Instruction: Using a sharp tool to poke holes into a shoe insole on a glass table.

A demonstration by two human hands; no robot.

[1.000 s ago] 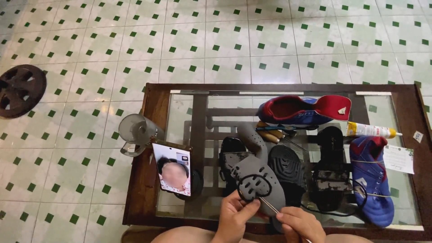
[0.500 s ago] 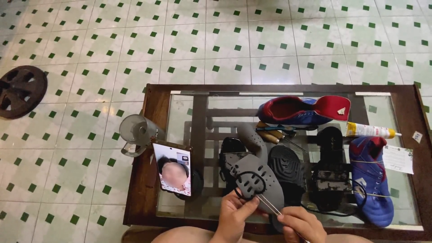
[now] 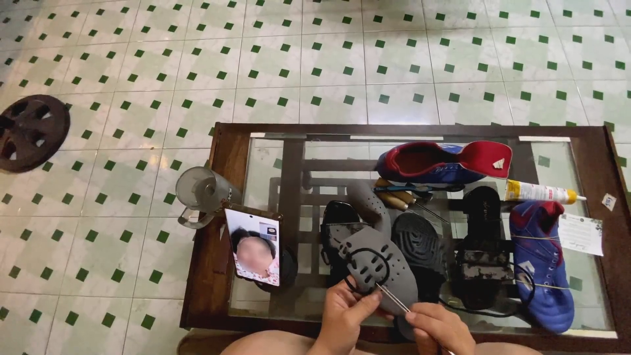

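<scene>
A phone (image 3: pixel 255 253) is standing left of the grip. The left hand (image 3: pixel 345 315) is pinching the grey clog (image 3: pixel 376 266) by its near edge, fingers closed on it. The right hand (image 3: pixel 439 327) is closed around a thin metal tool (image 3: pixel 393 299), tip touching the clog. A sandal (image 3: pixel 483 253) and blue shoe (image 3: pixel 542 269) are lying further right.

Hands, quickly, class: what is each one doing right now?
Left hand: closed on the grey clog, grip at its near edge.
Right hand: closed on a thin metal tool touching the clog.
</scene>
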